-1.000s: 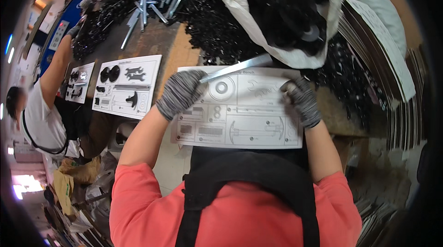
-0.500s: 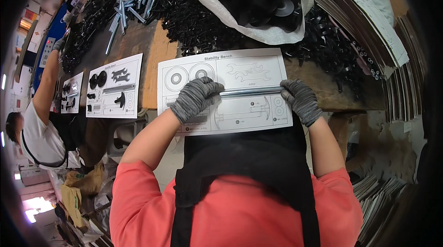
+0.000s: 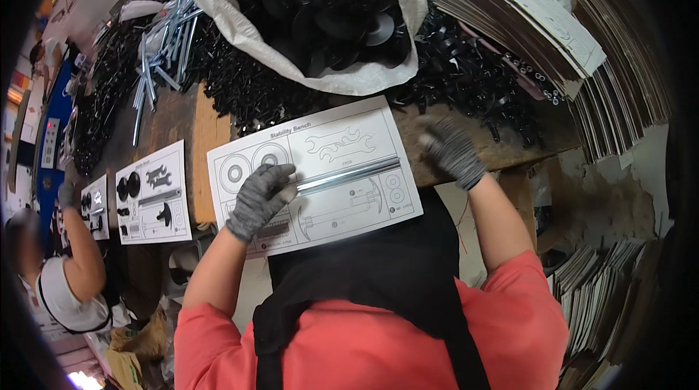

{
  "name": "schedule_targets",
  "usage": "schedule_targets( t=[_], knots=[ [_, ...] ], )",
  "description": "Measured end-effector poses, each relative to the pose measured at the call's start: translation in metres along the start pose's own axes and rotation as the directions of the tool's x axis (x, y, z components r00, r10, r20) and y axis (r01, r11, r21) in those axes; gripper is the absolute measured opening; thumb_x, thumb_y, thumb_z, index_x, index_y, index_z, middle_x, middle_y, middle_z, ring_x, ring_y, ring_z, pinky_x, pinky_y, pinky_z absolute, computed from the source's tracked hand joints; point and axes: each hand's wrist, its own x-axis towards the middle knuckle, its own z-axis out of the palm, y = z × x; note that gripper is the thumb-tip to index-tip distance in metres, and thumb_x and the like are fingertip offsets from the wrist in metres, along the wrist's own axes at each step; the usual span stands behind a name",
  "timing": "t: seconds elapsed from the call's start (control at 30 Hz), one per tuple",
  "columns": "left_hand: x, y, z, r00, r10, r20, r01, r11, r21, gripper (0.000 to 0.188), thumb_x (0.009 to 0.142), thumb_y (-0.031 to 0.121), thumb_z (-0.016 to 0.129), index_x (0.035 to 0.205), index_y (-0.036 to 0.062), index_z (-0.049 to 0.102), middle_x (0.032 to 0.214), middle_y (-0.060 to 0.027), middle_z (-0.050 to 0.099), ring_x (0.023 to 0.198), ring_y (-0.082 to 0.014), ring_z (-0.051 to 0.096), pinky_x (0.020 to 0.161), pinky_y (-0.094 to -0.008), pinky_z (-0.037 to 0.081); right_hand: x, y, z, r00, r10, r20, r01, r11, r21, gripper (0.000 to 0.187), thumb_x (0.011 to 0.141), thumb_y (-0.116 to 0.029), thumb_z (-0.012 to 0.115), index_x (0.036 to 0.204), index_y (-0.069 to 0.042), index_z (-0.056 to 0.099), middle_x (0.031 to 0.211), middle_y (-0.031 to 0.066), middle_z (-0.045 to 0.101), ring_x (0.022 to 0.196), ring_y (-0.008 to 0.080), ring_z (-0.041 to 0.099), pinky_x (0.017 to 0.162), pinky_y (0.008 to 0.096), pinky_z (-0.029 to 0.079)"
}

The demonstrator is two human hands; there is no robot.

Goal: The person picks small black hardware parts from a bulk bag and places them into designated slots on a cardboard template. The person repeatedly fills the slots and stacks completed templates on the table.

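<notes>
A white printed sheet with line drawings of parts lies in front of me, tilted up to the right. Across it rest shiny metal tubes, side by side; I cannot tell exactly how many. My left hand, in a grey knit glove, has its thumb and fingers closed at their left end. Just off the sheet's right edge is my right hand, gloved alike and slightly blurred. Its fingers are stretched out, with nothing visible in them, and it is apart from the tubes.
Beyond the sheet stands a white woven sack of black discs, amid heaps of small black parts. Long metal rods lie far left. Another sheet holds black parts, near a co-worker. Cardboard stacks stand right.
My right hand has let go of the tubes' right end and moved beyond the sheet. My left hand stays at their left end. The view has shifted, so the sheet appears tilted and further left.
</notes>
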Motion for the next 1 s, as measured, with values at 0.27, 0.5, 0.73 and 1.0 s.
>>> schedule_targets(
  t=[0.27, 0.5, 0.73, 1.0],
  knots=[
    [-0.025, -0.016, 0.007, 0.953, -0.216, -0.214, 0.142, 0.939, -0.315, 0.029, 0.082, 0.005, 0.062, 0.110, -0.0018, 0.057, 0.094, -0.0093, 0.060, 0.086, -0.0167, 0.058, 0.079, -0.0278, 0.047, 0.079, 0.042, -0.095, 0.946, -0.021, -0.323, -0.135, 0.881, -0.454, 0.040, 0.082, -0.021, 0.060, 0.120, -0.011, 0.053, 0.122, 0.0131, 0.052, 0.115, 0.0285, 0.047, 0.097, 0.0374, 0.037],
    [-0.026, 0.002, 0.007, 0.969, -0.158, -0.192, 0.130, 0.980, -0.152, 0.028, 0.082, 0.009, 0.062, 0.107, -0.0027, 0.059, 0.092, -0.0100, 0.059, 0.085, -0.0188, 0.058, 0.077, -0.0296, 0.047, 0.195, 0.028, -0.093, 0.999, 0.052, -0.004, -0.045, 0.812, -0.582, 0.044, 0.081, -0.023, 0.056, 0.123, -0.010, 0.052, 0.120, 0.0155, 0.055, 0.113, 0.0335, 0.050, 0.095, 0.0414, 0.040],
    [-0.037, 0.004, 0.002, 0.974, -0.144, -0.174, 0.134, 0.989, -0.066, 0.026, 0.083, 0.008, 0.059, 0.108, -0.0009, 0.059, 0.090, -0.0065, 0.058, 0.086, -0.0159, 0.056, 0.080, -0.0282, 0.044, 0.246, 0.006, -0.075, 0.935, 0.344, 0.089, -0.222, 0.762, -0.609, 0.049, 0.075, -0.037, 0.064, 0.115, -0.008, 0.059, 0.121, 0.0166, 0.055, 0.110, 0.0316, 0.054, 0.092, 0.0404, 0.043],
    [-0.043, 0.003, -0.002, 0.968, -0.157, -0.197, 0.148, 0.987, -0.058, 0.026, 0.084, 0.007, 0.058, 0.109, -0.0008, 0.058, 0.091, -0.0062, 0.057, 0.085, -0.0141, 0.056, 0.077, -0.0267, 0.045, 0.281, 0.077, -0.035, 0.810, 0.474, -0.345, -0.585, 0.691, -0.425, 0.048, 0.080, -0.040, 0.056, 0.116, -0.010, 0.058, 0.122, 0.0168, 0.054, 0.113, 0.0315, 0.052, 0.093, 0.0401, 0.042]
  ],
)
